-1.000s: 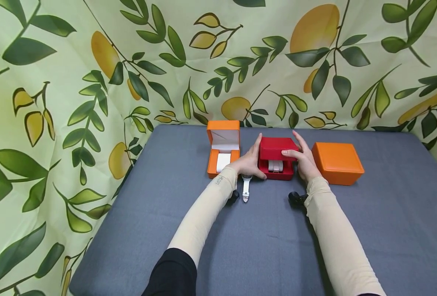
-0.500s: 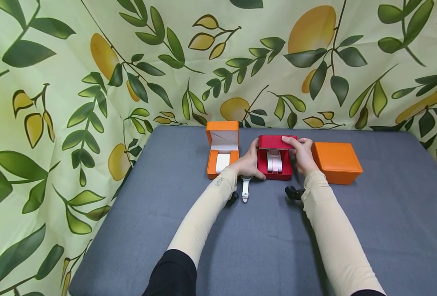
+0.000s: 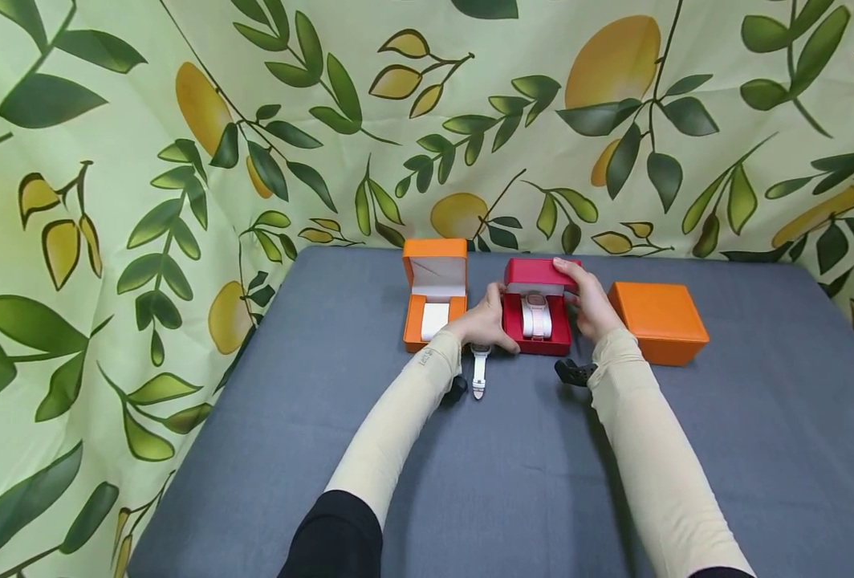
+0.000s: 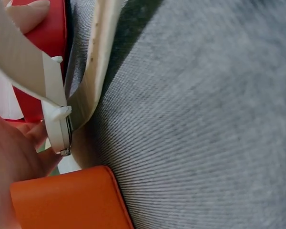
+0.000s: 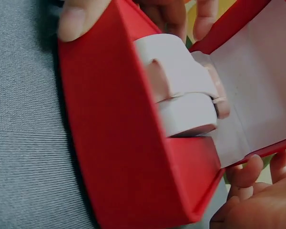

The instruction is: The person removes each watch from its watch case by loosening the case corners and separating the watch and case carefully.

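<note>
A red watch box stands on the table, its lid raised to show a pale lining. Inside, a pink-and-white watch is wrapped round a white cushion. My left hand grips the left side of the base, thumb at the front. At the right, my right hand holds the lid, with its thumb on top and the other fingers beside the box. A second watch, with a white strap, lies on the table under my left wrist; it looms close in the left wrist view.
Left of the red box stands an open orange watch box with a white cushion. A closed orange box sits right of my right hand. Behind the grey table hangs a leaf-and-fruit cloth.
My right hand has swung the red lid up and back, bringing the pink-and-white watch into full view. My left hand has stayed on the base.
</note>
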